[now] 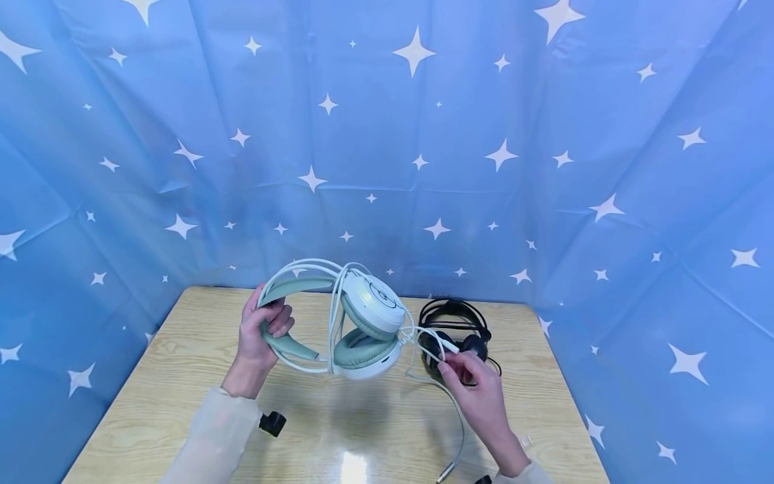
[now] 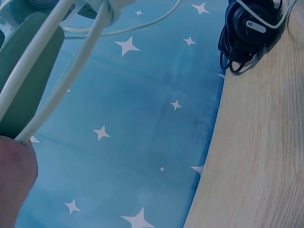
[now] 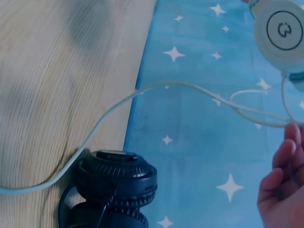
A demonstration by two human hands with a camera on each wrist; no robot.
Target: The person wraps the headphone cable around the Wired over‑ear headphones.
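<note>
White headphones with pale green pads (image 1: 377,302) are held up over the table, tilted, ear cups toward the right. My left hand (image 1: 259,333) grips them by the headband, fingers curled round it. White cable loops run along the headband and wrap across it near the ear cups. Beside the ear cups, my right hand (image 1: 480,390) pinches the white cable (image 1: 457,410) between thumb and fingers. From there the loose end hangs down to a metal plug (image 1: 445,472) near the table's front. In the right wrist view, the fingertips (image 3: 290,130) meet the cable below a round ear cup (image 3: 284,31).
Black headphones (image 1: 474,346) with a bundled black cable lie at the table's back right, partly behind my right hand. The wooden table (image 1: 151,403) meets a blue star-patterned curtain (image 1: 375,134) at the back and sides. A small clear piece (image 1: 525,441) lies by my right wrist.
</note>
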